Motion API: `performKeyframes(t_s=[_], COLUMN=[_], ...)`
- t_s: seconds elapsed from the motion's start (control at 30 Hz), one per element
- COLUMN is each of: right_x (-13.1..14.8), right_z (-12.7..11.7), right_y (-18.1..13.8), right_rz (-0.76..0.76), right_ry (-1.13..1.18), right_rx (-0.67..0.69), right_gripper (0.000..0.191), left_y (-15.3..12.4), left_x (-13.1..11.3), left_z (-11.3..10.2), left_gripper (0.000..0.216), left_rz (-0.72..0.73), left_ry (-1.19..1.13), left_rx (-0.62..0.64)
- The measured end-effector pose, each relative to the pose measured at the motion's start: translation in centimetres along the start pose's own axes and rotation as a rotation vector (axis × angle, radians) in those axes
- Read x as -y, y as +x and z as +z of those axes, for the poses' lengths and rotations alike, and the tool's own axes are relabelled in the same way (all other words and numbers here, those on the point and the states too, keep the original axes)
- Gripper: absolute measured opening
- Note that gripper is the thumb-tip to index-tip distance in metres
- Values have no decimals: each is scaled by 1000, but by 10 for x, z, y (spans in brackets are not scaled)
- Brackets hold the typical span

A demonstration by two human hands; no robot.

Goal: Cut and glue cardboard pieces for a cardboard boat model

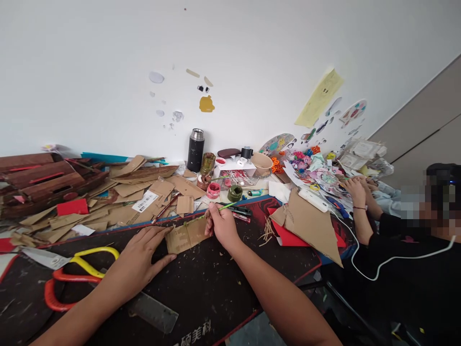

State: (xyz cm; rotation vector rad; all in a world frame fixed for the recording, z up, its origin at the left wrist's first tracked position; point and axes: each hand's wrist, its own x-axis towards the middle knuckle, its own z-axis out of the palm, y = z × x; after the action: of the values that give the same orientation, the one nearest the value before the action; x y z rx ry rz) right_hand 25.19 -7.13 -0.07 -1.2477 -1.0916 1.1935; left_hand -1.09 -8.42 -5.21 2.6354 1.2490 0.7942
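Observation:
My left hand [139, 259] lies flat, fingers stretched out, pressing down the left edge of a small brown cardboard piece [186, 235] on the black desk mat [216, 283]. My right hand [220, 223] is closed in a pinch on a thin green-handled brush [225, 206], whose tip rests along the cardboard's top edge. Small paint pots [213, 190] stand just beyond.
Yellow and red scissors [77, 274] and a clear ruler [154, 312] lie at the left. Cardboard scraps [118, 202] pile up behind. A black flask [195, 150] stands by the wall. Folded cardboard over red paper [309, 226] lies right, beside another person's hands [355, 190].

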Motion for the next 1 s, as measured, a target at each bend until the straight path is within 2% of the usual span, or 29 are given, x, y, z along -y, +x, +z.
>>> performKeyframes(t_s=[0.13,0.47,1.0], right_x=[1,6,0], right_z=[-2,-47,-37], right_y=[-2,-6,8], right_rz=[-3,-31,-14], right_ry=[-21,-58,5], right_rx=[2,-120,-124], right_gripper=[60,60,59], left_y=[0,0,0], left_x=[-1,-1,-2], left_z=[-1,-1,-2], left_gripper=[69,71,71], left_rz=[-15,-29,-18], left_ry=[-11,-11,-10], left_rx=[18,4,13])
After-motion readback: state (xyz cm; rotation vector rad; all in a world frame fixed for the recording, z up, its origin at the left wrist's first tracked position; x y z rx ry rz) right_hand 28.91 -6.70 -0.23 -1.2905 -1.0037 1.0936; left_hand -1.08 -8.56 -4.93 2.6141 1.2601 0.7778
